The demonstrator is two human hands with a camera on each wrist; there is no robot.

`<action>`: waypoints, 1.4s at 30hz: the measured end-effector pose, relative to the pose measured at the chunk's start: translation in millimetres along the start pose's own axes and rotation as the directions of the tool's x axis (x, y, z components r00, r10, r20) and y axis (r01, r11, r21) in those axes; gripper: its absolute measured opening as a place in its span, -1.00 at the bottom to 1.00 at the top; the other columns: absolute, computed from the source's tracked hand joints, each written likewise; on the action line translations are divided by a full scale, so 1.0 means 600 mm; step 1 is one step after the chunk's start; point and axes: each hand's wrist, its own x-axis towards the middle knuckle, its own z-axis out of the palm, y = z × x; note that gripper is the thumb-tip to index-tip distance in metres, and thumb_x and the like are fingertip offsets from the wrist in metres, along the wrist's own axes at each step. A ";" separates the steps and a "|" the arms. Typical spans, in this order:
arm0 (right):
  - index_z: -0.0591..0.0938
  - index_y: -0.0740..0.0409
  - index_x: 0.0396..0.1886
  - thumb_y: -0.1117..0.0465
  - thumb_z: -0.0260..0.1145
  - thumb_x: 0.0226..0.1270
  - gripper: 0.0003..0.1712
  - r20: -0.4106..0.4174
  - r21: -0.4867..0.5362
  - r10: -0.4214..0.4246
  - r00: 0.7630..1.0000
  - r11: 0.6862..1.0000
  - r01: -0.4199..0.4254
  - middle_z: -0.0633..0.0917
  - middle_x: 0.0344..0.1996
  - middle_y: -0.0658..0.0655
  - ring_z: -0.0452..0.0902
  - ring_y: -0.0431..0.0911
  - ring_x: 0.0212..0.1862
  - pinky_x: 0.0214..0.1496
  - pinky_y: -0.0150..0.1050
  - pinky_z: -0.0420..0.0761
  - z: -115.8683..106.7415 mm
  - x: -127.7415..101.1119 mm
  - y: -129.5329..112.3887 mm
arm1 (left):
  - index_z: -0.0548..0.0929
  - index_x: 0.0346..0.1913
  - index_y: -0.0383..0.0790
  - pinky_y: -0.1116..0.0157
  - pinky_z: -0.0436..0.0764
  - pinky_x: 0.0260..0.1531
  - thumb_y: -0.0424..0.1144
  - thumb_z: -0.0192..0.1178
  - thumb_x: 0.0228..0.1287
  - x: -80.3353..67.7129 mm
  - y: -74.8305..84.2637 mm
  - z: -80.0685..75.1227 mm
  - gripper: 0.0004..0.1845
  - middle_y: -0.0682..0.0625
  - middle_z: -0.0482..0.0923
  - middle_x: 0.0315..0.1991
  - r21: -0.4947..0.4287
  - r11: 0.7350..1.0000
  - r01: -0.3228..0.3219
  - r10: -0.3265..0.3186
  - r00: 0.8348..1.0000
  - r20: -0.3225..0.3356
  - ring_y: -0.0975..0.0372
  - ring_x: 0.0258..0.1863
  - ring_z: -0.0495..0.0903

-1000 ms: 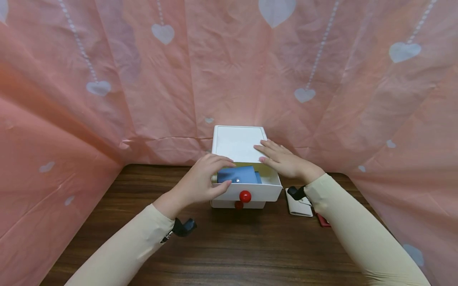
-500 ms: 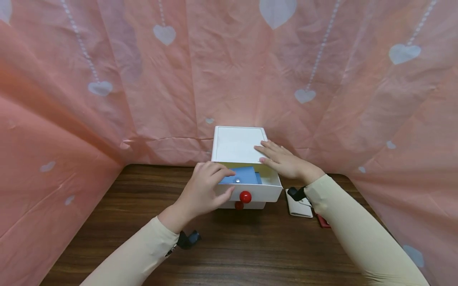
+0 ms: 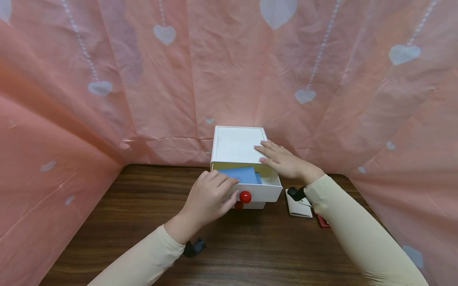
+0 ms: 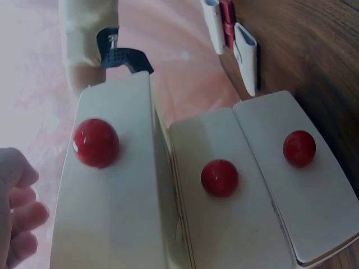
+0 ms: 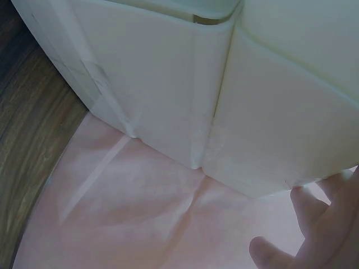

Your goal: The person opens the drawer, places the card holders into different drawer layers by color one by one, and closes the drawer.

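Observation:
A white drawer cabinet (image 3: 239, 143) stands at the back of the table, its top drawer (image 3: 266, 193) pulled out. Blue folded wallets (image 3: 241, 174) lie inside the drawer. My left hand (image 3: 211, 194) is in front of the drawer's left part, fingers loosely bent, fingertips near the red knob (image 3: 245, 196). In the left wrist view a gap separates those fingers (image 4: 31, 214) from the top knob (image 4: 96, 143), and nothing is between them. My right hand (image 3: 284, 161) rests with extended fingers on the cabinet's right top edge; the right wrist view catches its fingers (image 5: 308, 207) along the side wall.
Two lower drawers with red knobs (image 4: 220, 177) are pushed in. To the cabinet's right, a white wallet (image 3: 298, 204) and a red wallet (image 3: 322, 221) lie on the dark wooden table (image 3: 229, 250). A pink curtain (image 3: 229, 79) hangs close behind and on both sides.
My left hand has moved right and toward me, from over the drawer's left side to its front near the knob, its fingers bending more. My right hand and the drawer have stayed put.

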 end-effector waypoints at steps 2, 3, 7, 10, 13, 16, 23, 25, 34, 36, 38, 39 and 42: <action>0.05 -0.21 0.63 -0.33 -0.20 0.57 -0.25 -0.001 0.000 0.002 1.000 1.000 -0.002 -0.09 0.62 0.06 -0.37 0.05 0.61 0.52 0.25 -0.26 0.000 0.000 0.000 | 0.75 -0.14 -0.15 0.32 0.48 -0.42 -0.14 0.34 0.22 -0.001 0.007 0.001 -0.79 0.05 0.71 -0.30 0.013 1.000 0.010 -0.011 1.000 0.007 0.22 -0.36 0.58; 0.05 -0.22 0.63 -0.33 -0.20 0.56 -0.25 -0.001 0.001 0.002 1.000 1.000 -0.002 -0.09 0.62 0.06 -0.37 0.05 0.61 0.52 0.24 -0.26 0.000 0.000 0.001 | 0.74 -0.15 -0.15 0.33 0.50 -0.41 -0.14 0.32 0.23 -0.001 0.010 0.003 -0.80 0.04 0.72 -0.30 0.015 1.000 0.014 -0.014 1.000 0.011 0.22 -0.37 0.58; 0.06 -0.21 0.63 -0.33 -0.19 0.56 -0.25 -0.003 0.002 0.001 1.000 1.000 -0.001 -0.08 0.62 0.07 -0.36 0.05 0.61 0.52 0.24 -0.27 0.000 0.000 0.002 | 0.72 -0.17 -0.15 0.35 0.58 -0.42 -0.13 0.29 0.25 -0.003 0.022 0.010 -0.81 0.05 0.72 -0.33 0.015 1.000 0.022 -0.023 0.999 0.026 0.25 -0.45 0.59; 0.07 -0.20 0.63 -0.32 -0.18 0.57 -0.25 -0.007 -0.003 -0.006 1.000 1.000 0.006 -0.07 0.62 0.09 -0.35 0.07 0.61 0.52 0.25 -0.27 0.000 0.001 0.002 | 0.69 -0.20 -0.13 0.38 0.57 -0.51 -0.11 0.29 0.24 -0.005 0.029 0.015 -0.82 0.08 0.66 -0.42 0.016 0.999 0.033 -0.033 0.999 0.031 0.28 -0.51 0.55; 0.08 -0.18 0.63 -0.31 -0.18 0.57 -0.25 -0.011 -0.011 -0.012 1.000 1.000 0.012 -0.06 0.62 0.10 -0.33 0.08 0.61 0.52 0.25 -0.26 0.000 0.001 0.002 | 0.66 -0.22 -0.12 0.39 0.56 -0.55 -0.07 0.26 0.27 -0.008 0.032 0.022 -0.81 0.12 0.60 -0.47 0.023 0.999 0.043 -0.043 0.998 0.040 0.31 -0.54 0.54; 0.08 -0.17 0.63 -0.31 -0.19 0.58 -0.25 -0.014 -0.018 -0.013 1.000 1.000 0.013 -0.06 0.61 0.11 -0.33 0.08 0.61 0.52 0.26 -0.25 0.000 0.002 0.001 | 0.64 -0.23 -0.11 0.38 0.56 -0.58 -0.05 0.27 0.26 -0.010 0.035 0.028 -0.80 0.13 0.60 -0.47 0.024 0.998 0.051 -0.052 0.998 0.040 0.33 -0.54 0.57; 0.09 -0.16 0.63 -0.30 -0.19 0.58 -0.26 -0.016 -0.011 -0.017 1.000 1.000 0.017 -0.06 0.61 0.11 -0.33 0.07 0.61 0.52 0.25 -0.25 0.000 0.002 -0.001 | 0.58 -0.24 -0.10 0.39 0.51 -0.67 -0.04 0.32 0.21 -0.011 0.037 0.038 -0.77 0.17 0.58 -0.50 0.009 0.999 0.049 -0.049 0.998 0.042 0.38 -0.59 0.55; 0.08 -0.17 0.63 -0.31 -0.19 0.58 -0.26 -0.016 -0.010 -0.016 1.000 1.000 0.016 -0.07 0.62 0.10 -0.34 0.07 0.61 0.52 0.25 -0.26 0.000 0.001 0.000 | 0.57 -0.23 -0.09 0.40 0.50 -0.68 -0.04 0.32 0.21 -0.010 0.036 0.040 -0.76 0.18 0.58 -0.52 0.001 0.999 0.051 -0.051 0.997 0.051 0.40 -0.61 0.54; 0.07 -0.19 0.63 -0.32 -0.19 0.58 -0.25 -0.009 0.001 -0.013 1.000 1.000 0.013 -0.08 0.62 0.09 -0.35 0.07 0.61 0.52 0.25 -0.26 0.002 0.001 0.005 | 0.57 -0.18 -0.09 0.44 0.47 -0.69 -0.02 0.29 0.25 -0.008 0.030 0.047 -0.75 0.20 0.59 -0.54 -0.006 0.998 0.056 -0.056 0.995 0.083 0.44 -0.63 0.50; 0.07 -0.19 0.63 -0.32 -0.20 0.58 -0.26 -0.008 0.002 -0.013 1.000 1.000 0.013 -0.08 0.62 0.09 -0.35 0.07 0.61 0.52 0.25 -0.26 0.001 0.001 0.004 | 0.57 -0.21 -0.09 0.45 0.45 -0.70 -0.03 0.29 0.25 -0.007 0.028 0.049 -0.77 0.20 0.57 -0.55 -0.006 0.999 0.054 -0.053 0.996 0.076 0.44 -0.64 0.48; 0.06 -0.20 0.63 -0.32 -0.20 0.57 -0.25 -0.007 0.004 -0.010 1.000 1.000 0.010 -0.08 0.62 0.09 -0.35 0.06 0.61 0.52 0.25 -0.26 0.001 0.001 0.004 | 0.56 -0.24 -0.08 0.45 0.44 -0.71 -0.04 0.30 0.24 -0.006 0.026 0.051 -0.79 0.21 0.55 -0.56 -0.006 0.999 0.050 -0.050 0.996 0.070 0.44 -0.64 0.48; 0.06 -0.21 0.63 -0.32 -0.20 0.57 -0.25 -0.006 0.006 -0.008 1.000 1.000 0.008 -0.08 0.62 0.08 -0.36 0.06 0.61 0.52 0.25 -0.26 0.001 0.001 0.004 | 0.56 -0.25 -0.08 0.45 0.44 -0.71 -0.05 0.30 0.24 -0.005 0.025 0.051 -0.79 0.21 0.54 -0.57 -0.006 0.999 0.049 -0.048 0.997 0.068 0.44 -0.64 0.48; 0.05 -0.22 0.63 -0.33 -0.20 0.57 -0.25 -0.001 0.015 -0.002 1.000 1.000 0.002 -0.09 0.62 0.07 -0.37 0.04 0.61 0.52 0.25 -0.26 0.001 0.000 0.003 | 0.56 -0.26 -0.07 0.42 0.46 -0.70 -0.06 0.30 0.25 -0.004 0.023 0.052 -0.81 0.20 0.55 -0.56 -0.009 0.999 0.047 -0.046 0.997 0.068 0.43 -0.62 0.51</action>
